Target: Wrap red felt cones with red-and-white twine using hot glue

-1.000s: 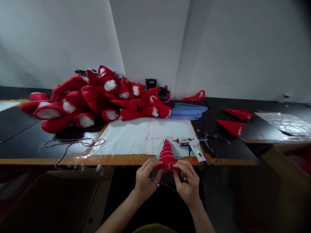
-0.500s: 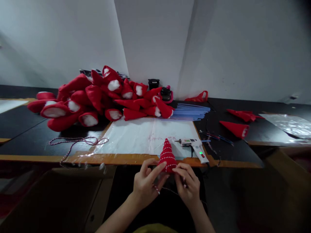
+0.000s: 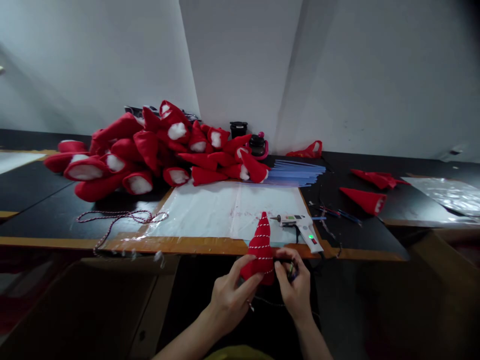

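My left hand (image 3: 230,295) grips a stuffed red felt cone hat (image 3: 260,250) near its wide bottom, tip pointing up. Red-and-white twisted cord (image 3: 258,246) winds round the hat in several spaced turns. A short cord end (image 3: 250,305) hangs below my left fingers. Close to the hat's right side, my right hand (image 3: 296,287) is closed, thumb and fingers curled together. Something small and dark (image 3: 291,271) shows among its fingers, too unclear to name. A thin strand runs beneath the hat between the hands.
A white glue gun (image 3: 300,225) with a green light lies on the table's right. Stuffed red hats (image 3: 138,150) are heaped behind, beside blue-looking sticks (image 3: 296,172). Loose cord (image 3: 123,216) lies at the left. Two red pieces (image 3: 363,200) are at the right.
The hat has shifted slightly right and turned, showing its cord turns more level. My left hand has moved a little right with it. My right fingers have drawn slightly away from the hat.
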Demonstrator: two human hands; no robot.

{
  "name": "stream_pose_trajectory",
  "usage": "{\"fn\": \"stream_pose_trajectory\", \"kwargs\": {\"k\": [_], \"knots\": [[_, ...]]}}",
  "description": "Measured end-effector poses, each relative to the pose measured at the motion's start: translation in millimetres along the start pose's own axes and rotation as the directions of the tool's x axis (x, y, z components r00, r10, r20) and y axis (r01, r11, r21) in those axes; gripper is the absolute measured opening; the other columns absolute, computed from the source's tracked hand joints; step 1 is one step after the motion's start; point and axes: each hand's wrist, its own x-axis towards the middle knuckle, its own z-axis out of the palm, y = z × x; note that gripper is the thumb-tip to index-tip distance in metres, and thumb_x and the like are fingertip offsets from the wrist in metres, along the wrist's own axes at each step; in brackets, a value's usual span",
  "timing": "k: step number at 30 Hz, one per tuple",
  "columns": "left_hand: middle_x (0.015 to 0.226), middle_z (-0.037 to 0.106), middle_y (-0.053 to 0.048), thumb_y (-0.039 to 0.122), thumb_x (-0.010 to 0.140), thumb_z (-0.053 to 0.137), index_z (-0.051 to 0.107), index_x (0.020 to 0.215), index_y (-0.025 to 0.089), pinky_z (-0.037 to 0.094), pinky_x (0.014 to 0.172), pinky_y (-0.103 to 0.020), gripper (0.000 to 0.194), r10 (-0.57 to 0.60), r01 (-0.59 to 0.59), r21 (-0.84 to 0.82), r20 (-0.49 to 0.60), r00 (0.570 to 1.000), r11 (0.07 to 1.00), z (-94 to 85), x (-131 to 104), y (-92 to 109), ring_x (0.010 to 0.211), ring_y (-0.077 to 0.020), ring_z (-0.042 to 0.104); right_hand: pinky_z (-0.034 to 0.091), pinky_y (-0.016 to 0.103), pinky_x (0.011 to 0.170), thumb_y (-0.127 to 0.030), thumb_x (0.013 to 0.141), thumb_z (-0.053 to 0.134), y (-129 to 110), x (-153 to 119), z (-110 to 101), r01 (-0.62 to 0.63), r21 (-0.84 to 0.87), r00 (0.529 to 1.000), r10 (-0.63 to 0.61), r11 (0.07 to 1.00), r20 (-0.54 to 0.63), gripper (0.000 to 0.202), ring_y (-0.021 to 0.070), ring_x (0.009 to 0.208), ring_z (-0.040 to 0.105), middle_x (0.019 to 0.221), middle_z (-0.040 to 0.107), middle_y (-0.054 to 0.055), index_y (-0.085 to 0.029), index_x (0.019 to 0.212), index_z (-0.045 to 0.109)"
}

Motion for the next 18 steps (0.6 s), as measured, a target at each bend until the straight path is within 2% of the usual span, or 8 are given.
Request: {"fn": "stream_pose_trajectory", "kwargs": {"k": [4, 8, 11, 15, 16, 18], "knots": [[0.132, 0.053, -0.019, 0.004, 0.083, 0.057, 0.065, 0.110, 0.019, 0.054, 0.060, -0.020, 0.031, 0.001, -0.001, 0.022, 0.016, 1.000, 1.000, 0.2, -4, 5, 0.087, -0.0167, 0.066, 0.053, 0.030, 0.075, -0.038, 0.083, 0.067, -13, 25, 11, -0.219, 0.119, 0.976, 0.216, 0.968, 0.038, 0.043, 0.0235, 0.097, 0.066, 0.107, 0.067, 0.011, -0.019, 0.118, 0.052], [0.132, 0.055, -0.019, 0.007, 0.084, 0.058, 0.065, 0.110, 0.018, 0.056, 0.065, -0.022, 0.029, -0.005, 0.005, 0.030, 0.011, 1.000, 1.000, 0.1, -6, 9, 0.098, -0.0216, 0.067, 0.056, 0.034, 0.073, -0.042, 0.075, 0.076, -16, 40, 20, -0.370, 0.255, 0.929, 0.358, 0.893, 0.094, 0.061, 0.0252, 0.089, 0.069, 0.098, 0.071, 0.010, -0.018, 0.126, 0.051], [0.136, 0.053, -0.020, 0.017, 0.084, 0.064, 0.060, 0.120, 0.019, 0.057, 0.065, -0.023, 0.037, -0.001, 0.001, 0.001, 0.037, 0.999, 1.000, -4.0, -7, 12, 0.099, -0.0223, 0.068, 0.056, 0.034, 0.069, -0.042, 0.074, 0.077, -13, 44, 24, -0.436, 0.312, 0.899, 0.422, 0.844, 0.117, 0.059, 0.0239, 0.079, 0.070, 0.091, 0.073, 0.009, -0.018, 0.123, 0.055], [0.134, 0.053, -0.023, 0.048, 0.080, 0.068, 0.042, 0.138, 0.014, 0.058, 0.082, -0.034, 0.072, -0.030, 0.037, -0.157, 0.044, 0.999, 0.987, -15.4, -12, 12, 0.117, -0.0308, 0.060, 0.055, 0.032, 0.070, -0.040, 0.075, 0.075, -10, 46, 25, -0.440, 0.385, 0.895, 0.432, 0.812, 0.112, 0.043, 0.0219, 0.078, 0.069, 0.089, 0.074, 0.008, -0.015, 0.109, 0.064], [0.133, 0.054, -0.023, 0.051, 0.081, 0.066, 0.040, 0.140, 0.014, 0.056, 0.086, -0.038, 0.074, -0.061, 0.067, -0.207, 0.031, 0.998, 0.976, -18.3, -13, 12, 0.121, -0.0323, 0.057, 0.054, 0.031, 0.072, -0.039, 0.075, 0.075, -10, 46, 25, -0.434, 0.401, 0.897, 0.429, 0.807, 0.109, 0.040, 0.0213, 0.079, 0.069, 0.089, 0.074, 0.008, -0.015, 0.105, 0.066], [0.133, 0.054, -0.021, 0.046, 0.084, 0.062, 0.042, 0.139, 0.016, 0.055, 0.088, -0.040, 0.065, -0.160, 0.161, -0.294, 0.027, 0.987, 0.942, -22.9, -12, 10, 0.118, -0.0317, 0.058, 0.054, 0.030, 0.072, -0.037, 0.074, 0.076, -11, 46, 26, -0.430, 0.439, 0.896, 0.431, 0.789, 0.103, 0.035, 0.0201, 0.079, 0.068, 0.089, 0.074, 0.007, -0.016, 0.100, 0.067]]}}
